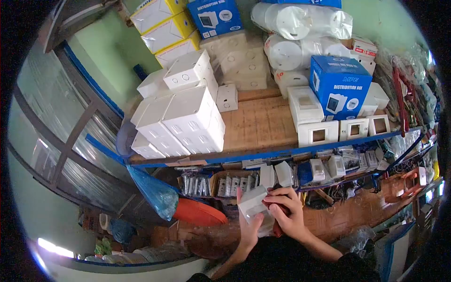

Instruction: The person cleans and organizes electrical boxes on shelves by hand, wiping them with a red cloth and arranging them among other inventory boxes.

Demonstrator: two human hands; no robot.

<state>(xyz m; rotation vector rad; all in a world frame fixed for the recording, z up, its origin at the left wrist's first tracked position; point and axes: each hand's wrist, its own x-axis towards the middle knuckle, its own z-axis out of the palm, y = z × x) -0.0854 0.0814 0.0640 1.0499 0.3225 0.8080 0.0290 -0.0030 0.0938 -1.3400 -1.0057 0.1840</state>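
In front of my body, my left hand (250, 229) is closed around a white plastic electrical box (252, 203), its thumb on the near side. The box is tilted, and one of its faces looks smooth and shiny. My right hand (292, 212) is closed on a dark red-handled tool (277, 229), held against the right side of the box. Fingers cover most of this tool, so its working end cannot be made out. Just beyond my hands, white switch boxes (283, 173) stand on the lower shelf.
The blue-edged upper shelf (263, 127) carries stacked white junction boxes (192, 117), a blue distribution box carton (339, 87) and white frames (318, 134). Beneath it are small parts in cardboard boxes (235, 184). A blue bag (152, 192) hangs at the left beside an orange-red object (199, 212).
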